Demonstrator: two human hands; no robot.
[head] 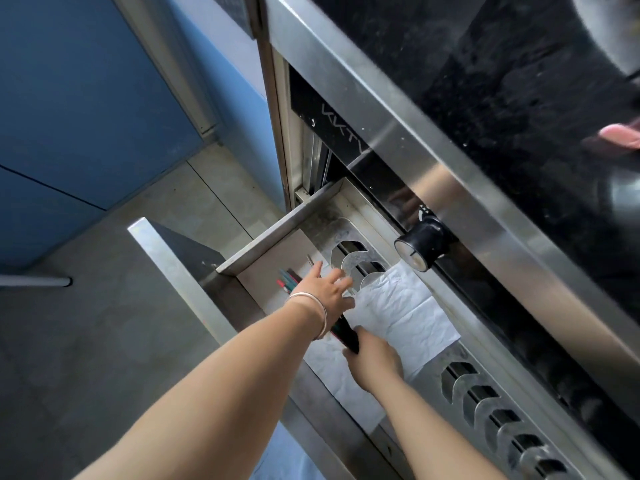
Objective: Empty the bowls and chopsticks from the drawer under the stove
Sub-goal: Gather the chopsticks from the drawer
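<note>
Two hands (pixel 329 294); one open drawer (pixel 277 237); one white liner sheet (pixel 405 306); one stove knob (pixel 420 247).
</note>
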